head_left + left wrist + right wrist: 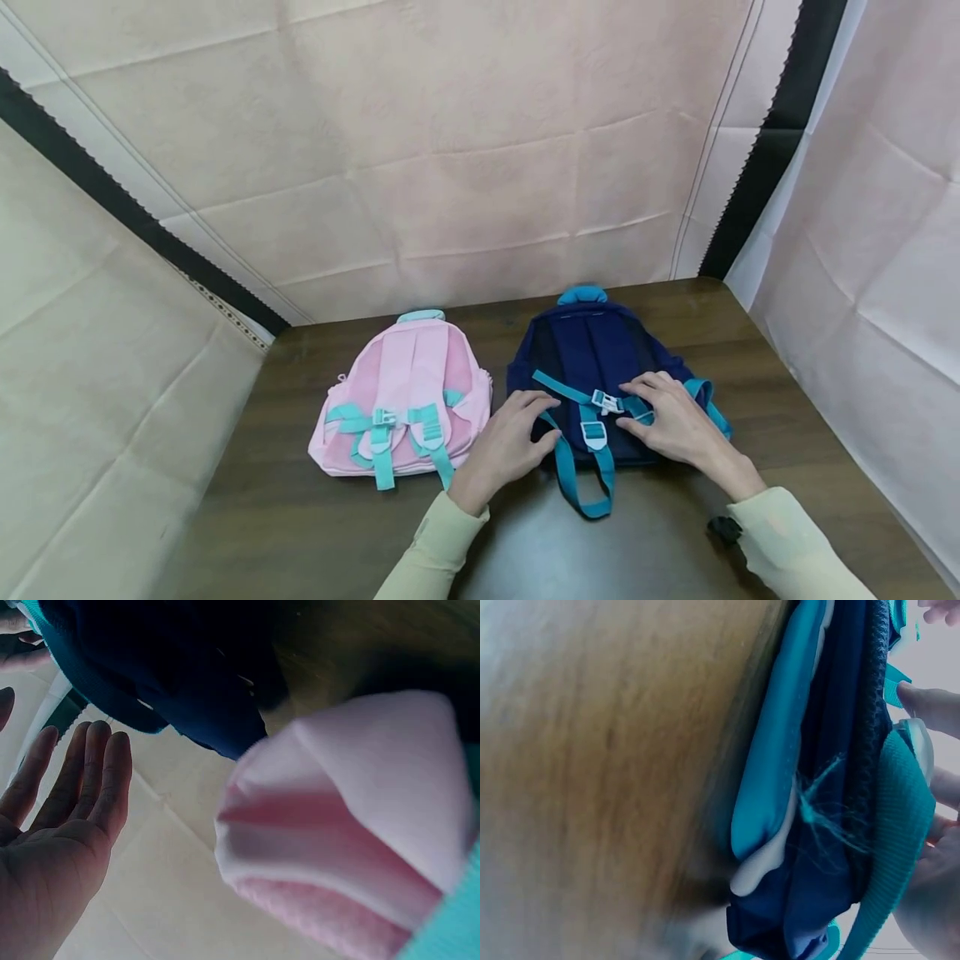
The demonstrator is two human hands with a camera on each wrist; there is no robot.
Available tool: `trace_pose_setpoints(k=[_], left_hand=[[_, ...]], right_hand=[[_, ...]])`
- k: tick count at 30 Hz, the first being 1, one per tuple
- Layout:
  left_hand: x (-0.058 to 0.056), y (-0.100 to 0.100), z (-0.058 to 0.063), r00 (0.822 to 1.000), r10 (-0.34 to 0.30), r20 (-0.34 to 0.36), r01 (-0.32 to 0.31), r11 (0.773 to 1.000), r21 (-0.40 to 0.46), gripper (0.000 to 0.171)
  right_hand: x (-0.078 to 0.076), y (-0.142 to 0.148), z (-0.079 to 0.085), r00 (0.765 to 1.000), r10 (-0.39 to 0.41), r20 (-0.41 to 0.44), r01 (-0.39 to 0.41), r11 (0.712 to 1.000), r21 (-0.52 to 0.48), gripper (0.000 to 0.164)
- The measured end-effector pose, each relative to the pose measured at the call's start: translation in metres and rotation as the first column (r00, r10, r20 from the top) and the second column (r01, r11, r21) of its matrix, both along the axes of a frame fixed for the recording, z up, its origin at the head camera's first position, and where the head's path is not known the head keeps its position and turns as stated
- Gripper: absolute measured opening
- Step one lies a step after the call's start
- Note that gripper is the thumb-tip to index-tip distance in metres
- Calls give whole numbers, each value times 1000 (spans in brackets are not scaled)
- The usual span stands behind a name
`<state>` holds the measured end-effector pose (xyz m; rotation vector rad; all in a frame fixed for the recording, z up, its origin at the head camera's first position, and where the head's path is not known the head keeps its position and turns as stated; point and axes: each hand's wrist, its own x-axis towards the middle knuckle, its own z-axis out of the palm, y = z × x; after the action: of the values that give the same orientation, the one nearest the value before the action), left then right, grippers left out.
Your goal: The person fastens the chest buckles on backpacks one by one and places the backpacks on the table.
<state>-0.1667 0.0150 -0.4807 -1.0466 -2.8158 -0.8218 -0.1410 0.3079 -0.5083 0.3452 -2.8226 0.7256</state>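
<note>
A navy backpack with bright blue straps lies back panel up on the wooden table. Across its straps sits a fastened-looking white buckle, with a white strap adjuster below it. My right hand is just right of the buckle, thumb and fingers spread apart around a blue strap. At the backpack's left side, my left hand has its fingers loosely bent near another strap; in the left wrist view its palm shows with nothing in it.
Left of the navy backpack lies a pink backpack with teal straps, its own buckle across the front. The brown table meets pale fabric walls at the back and sides. A small black object is by the right sleeve.
</note>
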Motion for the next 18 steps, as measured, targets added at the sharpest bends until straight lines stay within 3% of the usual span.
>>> trace_pose_setpoints(k=[18], left_hand=[[-29, 35, -8, 998, -55, -17, 53, 996, -66, 40]], right_hand=[[-3, -2, -8, 1000, 17, -14, -17, 1000, -14, 43]])
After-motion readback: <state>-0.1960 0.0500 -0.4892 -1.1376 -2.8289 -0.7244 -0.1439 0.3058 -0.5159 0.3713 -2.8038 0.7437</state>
